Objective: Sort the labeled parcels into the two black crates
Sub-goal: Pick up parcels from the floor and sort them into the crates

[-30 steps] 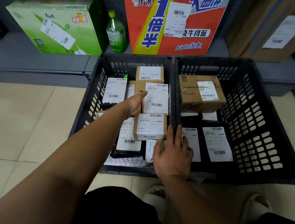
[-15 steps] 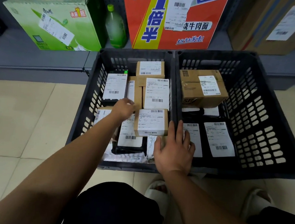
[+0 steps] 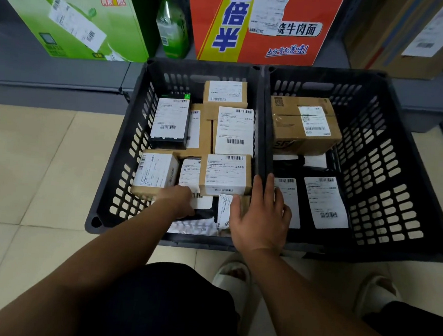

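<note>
Fingers [image 3: 270,187] of right hand [image 3: 260,218] straight and slightly apart, laid over the twin walls where left crate [image 3: 115,159] and right crate [image 3: 389,181] meet. Thumb on small brown parcel [image 3: 223,210] at the near end of left crate, outer fingertips touching the label of first black bag [image 3: 291,194] in right crate. Left hand [image 3: 178,200] down inside left crate, knuckles up, fingers hidden below the palm; cannot tell whether clamped on anything. Placed at the near corner of near-left brown box [image 3: 155,174], just beside labelled dark pouch [image 3: 190,177]. Silver mailer [image 3: 194,228] flat under the wrist. Between the hands, centre brown box [image 3: 226,175], label up. Farther in, black box [image 3: 169,122], flat brown parcel [image 3: 235,131] and, at the far wall, small far box [image 3: 225,92]. In right crate, second black bag [image 3: 325,200] beside the first, taped brown box [image 3: 303,124] beyond. Behind the crates, on grey ledge [image 3: 50,72]: green carton [image 3: 76,16], green bottle [image 3: 172,26], red carton [image 3: 263,25], brown carton [image 3: 416,32].
</note>
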`<state>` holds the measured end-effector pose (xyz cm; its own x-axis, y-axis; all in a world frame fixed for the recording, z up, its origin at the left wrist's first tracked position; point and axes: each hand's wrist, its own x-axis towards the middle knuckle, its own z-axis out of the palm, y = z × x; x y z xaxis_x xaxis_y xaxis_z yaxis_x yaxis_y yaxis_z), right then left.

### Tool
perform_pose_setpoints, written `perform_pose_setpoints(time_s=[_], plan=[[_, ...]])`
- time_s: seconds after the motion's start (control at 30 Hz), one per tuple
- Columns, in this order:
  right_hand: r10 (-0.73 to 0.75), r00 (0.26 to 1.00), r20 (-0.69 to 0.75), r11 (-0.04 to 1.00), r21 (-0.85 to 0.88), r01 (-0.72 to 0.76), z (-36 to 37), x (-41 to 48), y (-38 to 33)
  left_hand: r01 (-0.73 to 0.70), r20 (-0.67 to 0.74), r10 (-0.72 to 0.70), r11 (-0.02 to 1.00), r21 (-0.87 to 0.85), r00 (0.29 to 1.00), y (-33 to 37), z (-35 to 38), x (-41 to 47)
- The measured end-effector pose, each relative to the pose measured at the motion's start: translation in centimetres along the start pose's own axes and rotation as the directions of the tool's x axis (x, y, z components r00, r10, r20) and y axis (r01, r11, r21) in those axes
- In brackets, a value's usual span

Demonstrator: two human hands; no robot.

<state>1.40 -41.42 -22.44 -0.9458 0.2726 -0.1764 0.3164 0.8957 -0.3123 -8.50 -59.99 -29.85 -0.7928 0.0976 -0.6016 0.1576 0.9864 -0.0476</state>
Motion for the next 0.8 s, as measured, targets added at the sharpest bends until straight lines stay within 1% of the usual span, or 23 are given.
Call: perform_pose_setpoints(time_s=[0.07, 0.17, 0.2, 0.23, 0.27, 0.3, 0.33, 0.37, 0.4, 0.47, 0.53, 0.6, 0.73, 0.8], plan=[[0.001, 1.000, -0.001, 1.000, -0.005, -0.001, 0.0, 0.0, 0.0, 0.013, 0.012, -0.012, 0.999, -0.037, 1.000, 0.2, 0.0, 0.0], [0.000, 1.000, 0.003, 1.000, 0.002, 0.000, 0.0, 0.0, 0.1, 0.030, 0.077, -0.024, 0.997, -0.077, 0.997, 0.2, -0.6, 0.0], [0.000, 1.000, 0.001, 1.000, 0.005, 0.000, 0.1, 0.0, 0.1, 0.013, 0.119, -0.002, 0.995, -0.095, 0.993, 0.2, -0.9, 0.0], [0.001, 1.000, 0.003, 1.000, 0.004, -0.001, 0.1, 0.0, 0.1, -0.012, 0.197, 0.037, 0.992, -0.128, 0.980, 0.1, -1.2, -0.1], [0.002, 1.000, 0.006, 1.000, 0.001, -0.002, 0.1, 0.0, 0.1, -0.039, 0.279, 0.094, 0.980, -0.194, 0.956, 0.3, -1.4, -0.4], [0.002, 1.000, 0.004, 1.000, 0.001, -0.002, 0.1, 0.0, 0.1, -0.037, 0.353, 0.146, 0.954, -0.299, 0.924, 0.6, -1.6, -0.9], [0.001, 1.000, -0.002, 1.000, 0.005, -0.001, 0.2, 0.0, 0.2, -0.012, 0.400, 0.197, 0.908, -0.420, 0.895, 1.0, -1.6, -1.2], [-0.002, 1.000, -0.007, 1.000, 0.010, 0.002, 0.2, 0.0, 0.2, 0.012, 0.417, 0.242, 0.854, -0.520, 0.876, 1.6, -1.8, -1.8], [-0.005, 1.000, -0.012, 1.000, 0.014, 0.005, 0.3, 0.0, 0.2, 0.021, 0.407, 0.283, 0.799, -0.600, 0.869, 2.0, -1.8, -2.1], [-0.010, 1.000, -0.025, 1.000, 0.021, 0.011, 0.4, 0.0, 0.2, -0.018, 0.341, 0.330, 0.740, -0.672, 0.880, 2.7, -1.8, -2.3], [-0.010, 1.000, -0.026, 1.000, 0.024, 0.011, 0.4, 0.0, 0.1, -0.052, 0.288, 0.339, 0.722, -0.690, 0.896, 3.2, -1.9, -2.3], [-0.012, 1.000, -0.019, 1.000, 0.016, 0.012, 0.4, 0.1, 0.1, -0.061, 0.272, 0.328, 0.731, -0.680, 0.904, 3.3, -2.3, -2.7], [-0.015, 1.000, -0.027, 1.000, 0.021, 0.016, 0.2, -0.1, 0.1, -0.008, 0.281, 0.302, 0.694, -0.720, 0.911, 2.9, -3.1, -3.2], [-0.025, 1.000, 0.005, 0.999, 0.033, 0.025, 0.0, 0.0, 0.1, -0.010, 0.270, 0.272, 0.722, -0.692, 0.923, 2.7, -4.4, -3.4]])
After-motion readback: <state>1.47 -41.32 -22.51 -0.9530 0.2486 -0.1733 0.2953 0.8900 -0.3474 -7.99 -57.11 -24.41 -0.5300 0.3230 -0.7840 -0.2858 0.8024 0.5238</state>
